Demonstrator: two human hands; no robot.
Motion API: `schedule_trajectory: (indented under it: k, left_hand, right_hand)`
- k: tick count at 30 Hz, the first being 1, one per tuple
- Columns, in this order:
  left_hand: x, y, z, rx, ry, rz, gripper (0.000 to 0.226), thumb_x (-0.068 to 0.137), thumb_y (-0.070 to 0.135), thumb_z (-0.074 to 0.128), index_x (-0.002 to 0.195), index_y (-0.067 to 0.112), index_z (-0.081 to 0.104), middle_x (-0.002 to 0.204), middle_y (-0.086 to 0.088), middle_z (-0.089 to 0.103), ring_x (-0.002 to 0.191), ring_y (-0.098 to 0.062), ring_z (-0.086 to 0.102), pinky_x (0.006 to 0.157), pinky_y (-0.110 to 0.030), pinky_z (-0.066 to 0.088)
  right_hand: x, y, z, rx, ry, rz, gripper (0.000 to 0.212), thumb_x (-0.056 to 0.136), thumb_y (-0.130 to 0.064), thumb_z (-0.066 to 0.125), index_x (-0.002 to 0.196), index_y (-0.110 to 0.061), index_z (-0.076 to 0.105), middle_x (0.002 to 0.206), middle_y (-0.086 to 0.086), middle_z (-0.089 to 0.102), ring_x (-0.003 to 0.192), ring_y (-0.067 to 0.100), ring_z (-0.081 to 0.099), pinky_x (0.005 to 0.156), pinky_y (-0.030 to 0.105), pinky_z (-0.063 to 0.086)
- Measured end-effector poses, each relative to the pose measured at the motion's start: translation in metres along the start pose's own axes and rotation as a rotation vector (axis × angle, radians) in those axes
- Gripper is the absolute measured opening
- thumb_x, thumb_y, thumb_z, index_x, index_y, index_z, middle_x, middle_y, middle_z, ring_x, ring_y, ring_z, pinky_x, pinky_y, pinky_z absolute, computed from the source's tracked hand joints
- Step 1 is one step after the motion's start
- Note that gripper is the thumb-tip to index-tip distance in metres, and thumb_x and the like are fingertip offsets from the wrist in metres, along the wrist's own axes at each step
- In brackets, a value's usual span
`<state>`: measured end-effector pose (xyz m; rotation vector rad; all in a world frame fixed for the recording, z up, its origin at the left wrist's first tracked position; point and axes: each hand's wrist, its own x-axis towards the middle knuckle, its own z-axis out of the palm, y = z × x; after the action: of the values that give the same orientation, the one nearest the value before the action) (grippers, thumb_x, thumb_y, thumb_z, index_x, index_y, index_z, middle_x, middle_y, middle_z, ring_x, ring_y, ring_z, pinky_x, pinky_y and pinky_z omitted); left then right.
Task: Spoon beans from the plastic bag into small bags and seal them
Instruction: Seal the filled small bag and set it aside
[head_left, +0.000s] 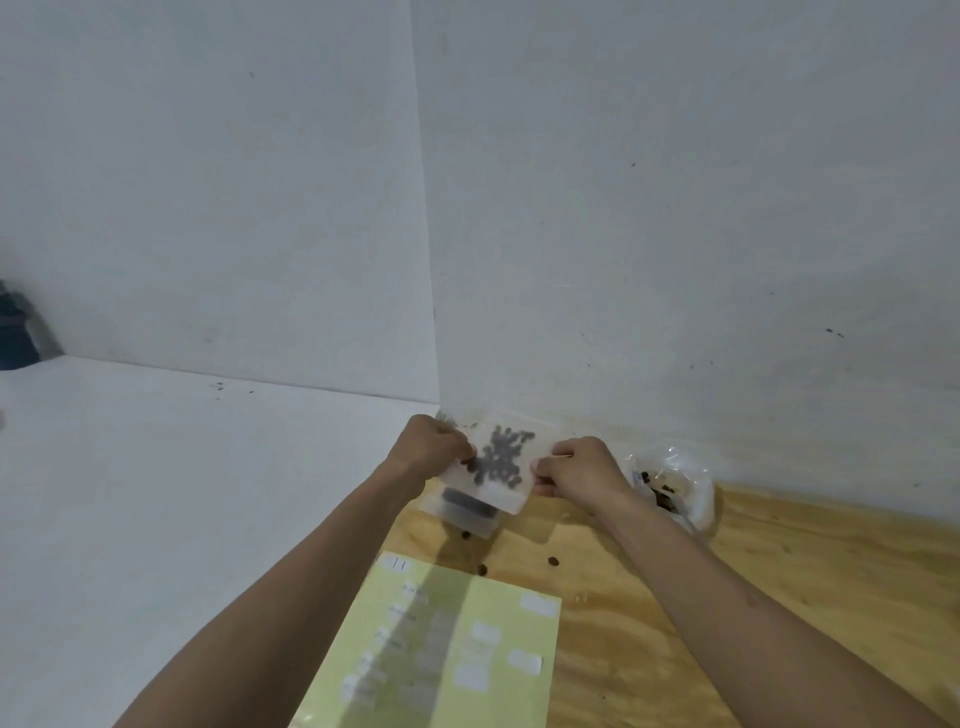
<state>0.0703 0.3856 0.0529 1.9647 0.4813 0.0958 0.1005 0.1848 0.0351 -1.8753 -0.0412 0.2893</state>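
While both hands hold the small bag (500, 463) up off the wooden table (779, 597), the chief risk, judging from the grip, is a seal that only half closes. The left hand (431, 447) pinches the bag's left edge and the right hand (576, 467) pinches its right edge, fingers curled on the plastic. If the strip were pressed unevenly or a bean sat in the closure, the beans (501, 457) could spill once the bag is tipped. Tilting it further could also slide the load toward the opening, though which edge is the open one cannot be told here.

The bag is a flat, frosted, roughly square pouch of thin, limp film, and the beans show through it as a dark cluster of small rounded lumps. Just beneath it lies another filled pouch (465, 512), with a dark band of contents. At least 3 loose beans (554, 561) lie scattered on the grainy plywood nearby. To the right, against the wall, sits the plastic bag (675, 483), crinkled, glossy and clear, with reddish-brown beans inside. A pale yellow sheet (457, 654), smooth and carrying small white labels, lies nearer the person.
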Motion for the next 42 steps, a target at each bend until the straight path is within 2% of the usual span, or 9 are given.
schedule_trajectory:
  k: [3,8,13,19,27,34,36,38,42]
  left_hand:
    - [0.011,-0.017,0.001,0.031,0.029,-0.033,0.011,0.082,0.007,0.076,0.084,-0.004,0.076,0.085,-0.009,0.066,0.08,-0.022,0.06,0.073,-0.034,0.045]
    - [0.026,-0.04,0.005,0.06,0.052,-0.053,0.013,0.085,0.007,0.075,0.094,-0.002,0.078,0.102,-0.012,0.073,0.091,-0.021,0.065,0.079,-0.032,0.051]
    - [0.026,-0.045,0.002,0.144,0.023,-0.061,0.011,0.082,0.007,0.075,0.074,0.004,0.068,0.077,-0.009,0.058,0.071,-0.021,0.054,0.06,-0.027,0.039]
    - [0.019,-0.045,0.01,0.166,0.008,-0.047,0.028,0.078,0.001,0.071,0.063,0.01,0.049,0.066,-0.005,0.037,0.065,-0.02,0.036,0.057,-0.032,0.027]
    - [0.026,-0.056,0.01,0.15,0.026,-0.028,0.028,0.086,0.014,0.077,0.113,0.01,0.073,0.105,0.0,0.057,0.103,-0.022,0.058,0.086,-0.029,0.045]
    - [0.017,-0.043,0.016,0.172,0.142,0.02,0.043,0.091,0.018,0.071,0.131,0.005,0.064,0.134,-0.012,0.064,0.119,-0.029,0.061,0.105,-0.04,0.048]
    - [0.009,-0.03,0.026,0.185,0.177,0.084,0.043,0.092,0.022,0.068,0.132,0.006,0.064,0.133,-0.013,0.065,0.12,-0.028,0.062,0.106,-0.04,0.048]
    - [-0.001,-0.015,0.041,0.198,0.176,0.164,0.039,0.093,0.023,0.067,0.129,0.008,0.066,0.128,-0.011,0.068,0.114,-0.024,0.064,0.099,-0.033,0.049]
    - [-0.021,0.016,0.08,0.153,0.091,0.291,0.032,0.093,0.023,0.068,0.122,0.009,0.071,0.117,-0.008,0.072,0.097,-0.015,0.062,0.084,-0.025,0.044]
  right_hand:
    - [0.005,0.004,0.022,-0.098,0.008,-0.009,0.009,0.09,-0.006,0.07,0.096,-0.007,0.063,0.094,0.02,0.073,0.08,0.026,0.077,0.086,0.045,0.061]
    - [0.017,0.012,0.044,-0.26,0.023,0.051,0.018,0.093,-0.01,0.064,0.078,-0.01,0.054,0.089,0.014,0.07,0.089,0.033,0.074,0.079,0.045,0.063]
    - [0.021,0.014,0.053,-0.469,0.017,0.058,0.015,0.097,-0.016,0.057,0.098,-0.004,0.065,0.093,0.012,0.068,0.075,0.026,0.062,0.052,0.026,0.038]
    - [0.027,0.012,0.054,-0.494,0.035,0.062,0.009,0.097,-0.013,0.057,0.098,-0.006,0.062,0.097,0.01,0.067,0.08,0.025,0.063,0.059,0.031,0.048]
    - [0.031,0.013,0.047,-0.507,0.004,0.032,0.018,0.094,-0.016,0.058,0.077,-0.012,0.054,0.074,0.001,0.054,0.068,0.02,0.054,0.052,0.027,0.036]
    - [0.022,-0.005,0.023,-0.521,0.038,-0.085,0.03,0.095,-0.017,0.058,0.068,-0.007,0.05,0.065,0.006,0.049,0.057,0.021,0.048,0.054,0.029,0.035]
    - [0.015,-0.014,0.001,-0.528,0.062,-0.135,0.027,0.096,-0.015,0.057,0.094,0.009,0.069,0.094,0.021,0.07,0.081,0.031,0.066,0.073,0.036,0.055]
    - [0.008,-0.022,-0.028,-0.543,0.109,-0.174,0.037,0.097,-0.016,0.057,0.126,0.006,0.066,0.128,0.02,0.068,0.111,0.032,0.066,0.096,0.041,0.055]
    - [-0.011,-0.025,-0.086,-0.604,0.197,-0.193,0.034,0.093,-0.015,0.058,0.123,-0.006,0.072,0.131,0.008,0.069,0.113,0.025,0.067,0.094,0.035,0.055]
